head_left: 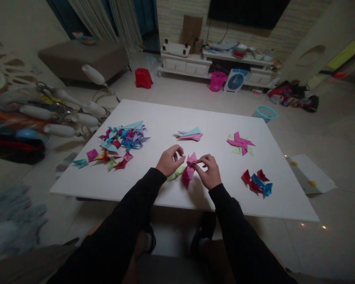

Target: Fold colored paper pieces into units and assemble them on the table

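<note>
My right hand (208, 170) pinches a pink folded-paper piece (188, 175) between thumb and fingers, above the near middle of the white table (154, 118). To the left of that piece hovers my left hand (170, 159), its fingers curved and a gap showing between thumb and forefinger; nothing is in it. A light green folded-paper piece (176, 173) lies just below my left hand, partly behind the pink one.
Many folded-paper pieces (124, 136) are heaped at the table's left. Flat folded strips (191, 135) lie at centre back. A pink and green pinwheel-shaped fold (240, 143) sits at right, with red and blue pieces (262, 185) nearer me.
</note>
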A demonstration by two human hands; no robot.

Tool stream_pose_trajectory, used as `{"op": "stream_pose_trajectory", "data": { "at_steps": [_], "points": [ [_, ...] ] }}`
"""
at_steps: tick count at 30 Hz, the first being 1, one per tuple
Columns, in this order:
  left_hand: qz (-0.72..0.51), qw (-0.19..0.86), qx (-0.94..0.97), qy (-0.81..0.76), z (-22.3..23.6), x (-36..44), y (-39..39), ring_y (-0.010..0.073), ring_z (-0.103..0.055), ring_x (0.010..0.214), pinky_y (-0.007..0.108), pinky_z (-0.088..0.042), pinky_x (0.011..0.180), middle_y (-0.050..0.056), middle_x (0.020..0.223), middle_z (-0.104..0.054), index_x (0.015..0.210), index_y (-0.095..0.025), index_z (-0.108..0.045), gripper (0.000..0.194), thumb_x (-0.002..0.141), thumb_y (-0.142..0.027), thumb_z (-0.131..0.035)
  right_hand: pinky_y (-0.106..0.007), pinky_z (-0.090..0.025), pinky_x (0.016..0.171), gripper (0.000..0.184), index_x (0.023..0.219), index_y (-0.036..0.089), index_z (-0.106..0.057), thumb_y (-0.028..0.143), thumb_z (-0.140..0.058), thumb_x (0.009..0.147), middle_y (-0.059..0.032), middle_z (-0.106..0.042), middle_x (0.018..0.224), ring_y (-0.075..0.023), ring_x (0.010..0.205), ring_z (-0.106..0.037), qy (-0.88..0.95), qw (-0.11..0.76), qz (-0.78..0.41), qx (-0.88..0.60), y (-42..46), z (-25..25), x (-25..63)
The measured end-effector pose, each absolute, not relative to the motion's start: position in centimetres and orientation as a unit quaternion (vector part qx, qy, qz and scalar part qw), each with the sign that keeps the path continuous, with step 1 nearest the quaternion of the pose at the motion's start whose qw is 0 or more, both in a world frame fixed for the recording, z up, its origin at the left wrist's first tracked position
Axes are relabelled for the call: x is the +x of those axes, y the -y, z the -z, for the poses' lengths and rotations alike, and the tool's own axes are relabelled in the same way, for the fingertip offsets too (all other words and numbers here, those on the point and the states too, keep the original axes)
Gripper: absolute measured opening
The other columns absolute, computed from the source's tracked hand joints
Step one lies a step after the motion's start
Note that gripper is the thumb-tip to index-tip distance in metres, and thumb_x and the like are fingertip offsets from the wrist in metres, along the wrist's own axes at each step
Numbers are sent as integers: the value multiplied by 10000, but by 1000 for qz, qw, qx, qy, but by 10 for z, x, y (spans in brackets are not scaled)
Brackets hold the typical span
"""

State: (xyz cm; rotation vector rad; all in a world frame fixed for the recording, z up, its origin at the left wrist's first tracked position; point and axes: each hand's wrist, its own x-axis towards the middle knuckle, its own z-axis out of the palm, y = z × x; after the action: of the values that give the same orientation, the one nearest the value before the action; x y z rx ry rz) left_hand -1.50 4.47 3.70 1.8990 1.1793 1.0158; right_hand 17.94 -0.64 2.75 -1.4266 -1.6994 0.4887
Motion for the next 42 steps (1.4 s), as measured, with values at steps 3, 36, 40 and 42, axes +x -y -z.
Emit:
{"op": "stream_pose_trajectory", "data": {
  "at_steps": [3, 36, 40, 42],
  "points": [
    [-365, 341, 760, -415, -36, -16, -46, 85, -558, 595, 220, -464, 609, 9, 866, -687, 958, -184, -659, 188, 828, -320, -672, -310, -492, 631, 219, 827, 225, -689, 420, -629, 907, -55, -587, 849, -216, 884, -533, 663, 433, -183, -582, 4, -27, 180],
    [-289, 259, 785, -483, -34, -20, -45, 136, -592, 649, 294, -486, 737, 12, 944, -717, 1070, -206, -662, 248, 865, -183, -524, -288, -379, 706, 63, 839, 207, -644, 253, -670, 875, -34, -676, 867, -180, 797, -574, 726, 122, -184, -651, 4, 6, 195],
    [-276, 256, 787, -490, -33, -22, -43, 139, -600, 667, 290, -489, 745, 12, 948, -718, 1058, -209, -666, 254, 852, -163, -524, -288, -395, 700, 66, 871, 201, -645, 252, -684, 854, -35, -672, 878, -175, 769, -576, 732, 125, -189, -643, 5, 11, 196],
    [-273, 254, 786, -494, -33, -23, -43, 140, -609, 685, 284, -492, 748, 14, 952, -720, 1051, -210, -665, 249, 851, -160, -525, -285, -400, 696, 46, 868, 203, -642, 224, -677, 847, -32, -669, 883, -169, 758, -577, 732, 127, -193, -641, 4, 14, 197]
  ]
}}
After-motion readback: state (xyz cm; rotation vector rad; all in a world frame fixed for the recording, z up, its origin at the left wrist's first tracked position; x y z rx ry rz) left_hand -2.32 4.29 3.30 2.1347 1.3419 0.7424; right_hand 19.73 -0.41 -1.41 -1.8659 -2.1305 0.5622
